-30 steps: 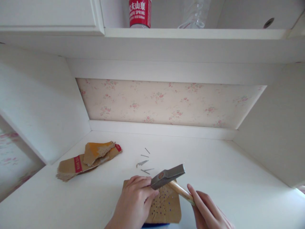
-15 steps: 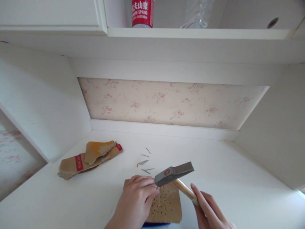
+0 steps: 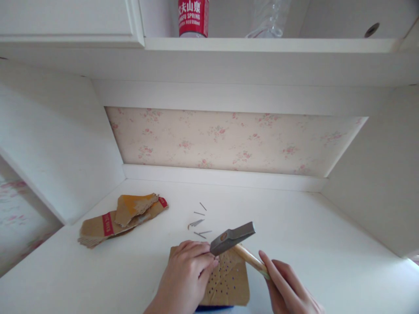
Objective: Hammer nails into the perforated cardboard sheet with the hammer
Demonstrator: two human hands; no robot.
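My right hand (image 3: 290, 285) is closed round the wooden handle of a hammer (image 3: 251, 257). Its grey metal head hangs just over the fingertips of my left hand (image 3: 188, 272). Those fingers are pinched together on what appears to be a nail, mostly hidden by fingers and hammer head. Under my left hand lies a brown cardboard piece (image 3: 237, 285) dotted with many small holes. Something dark blue (image 3: 214, 308) shows beneath its front edge. Several loose nails (image 3: 197, 223) lie on the white surface just beyond the cardboard.
Torn cardboard scraps (image 3: 122, 218) lie at the left of the white tabletop (image 3: 278, 218). Overhead, a shelf (image 3: 262, 45) holds a red-labelled bottle (image 3: 193, 17) and a clear plastic bottle (image 3: 270, 19). White side panels and a floral back wall enclose the surface.
The hammer head has shifted slightly left and lies a little flatter, still over my left fingertips. My left hand keeps its place on the cardboard. The whole view has drifted slightly.
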